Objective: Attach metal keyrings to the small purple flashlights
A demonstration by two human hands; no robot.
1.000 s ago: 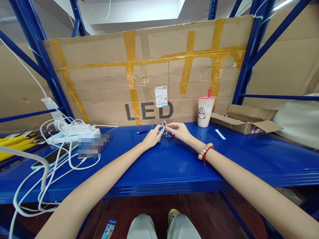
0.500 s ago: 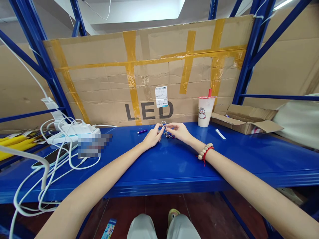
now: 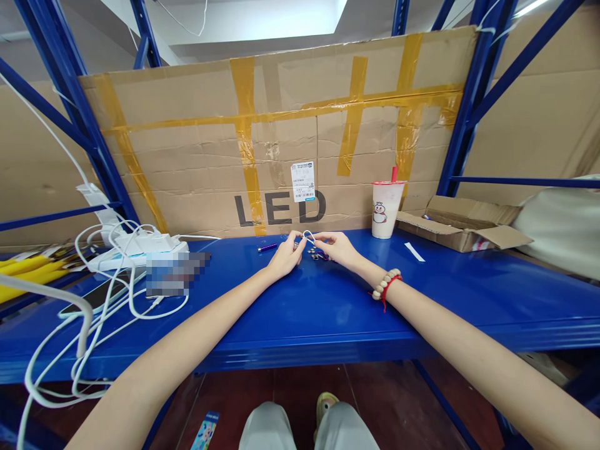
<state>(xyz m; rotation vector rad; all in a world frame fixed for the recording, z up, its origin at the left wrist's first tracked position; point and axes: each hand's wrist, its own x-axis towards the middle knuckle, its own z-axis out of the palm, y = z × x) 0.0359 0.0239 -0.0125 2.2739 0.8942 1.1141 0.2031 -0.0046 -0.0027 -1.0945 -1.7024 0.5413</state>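
Observation:
Between my two hands, just above the blue shelf, is a thin whitish cord-like loop (image 3: pixel 308 232), too small to make out its kind. My left hand (image 3: pixel 284 258) pinches one end at its fingertips. On the other side, my right hand (image 3: pixel 342 249) is closed on the opposite end with thumb and index finger. Several tiny metallic and purple pieces (image 3: pixel 319 255) lie on the shelf under the right fingers, partly hidden. A purple tube-like piece (image 3: pixel 267 247) rests left of my left hand.
White cables (image 3: pixel 134 300), a power strip (image 3: pixel 159 242) and a phone (image 3: pixel 96 294) occupy the left of the shelf (image 3: pixel 309 319). Behind stands a taped cardboard panel (image 3: pixel 197 169). A lidded cup (image 3: pixel 385 215), a white strip (image 3: pixel 414 252) and an open carton (image 3: pixel 462 240) are at right.
The loop stood upright above the fingertips; now it leans over toward my right hand and looks wider and lower. Both hands have barely shifted.

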